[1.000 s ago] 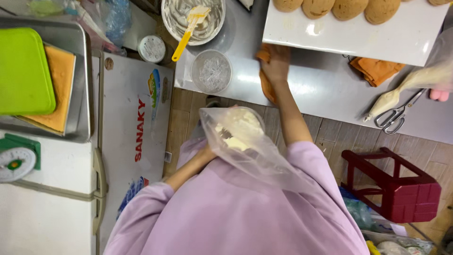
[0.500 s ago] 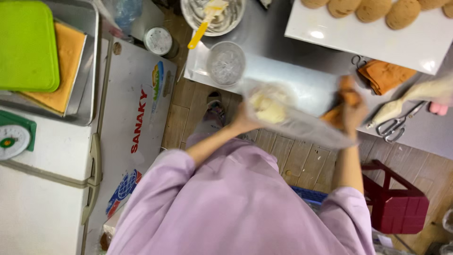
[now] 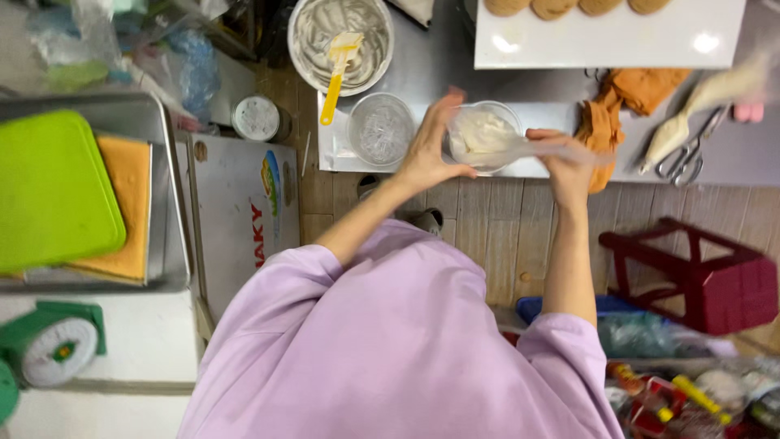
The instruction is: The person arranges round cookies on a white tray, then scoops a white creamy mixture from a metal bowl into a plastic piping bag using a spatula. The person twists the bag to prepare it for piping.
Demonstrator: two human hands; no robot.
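Hands meet at the counter edge: the left hand clasps a clear plastic bag of white cream while the right hand pinches its stretched end (an empty clear cup stands just left, a mixing bowl with yellow spatula beyond).
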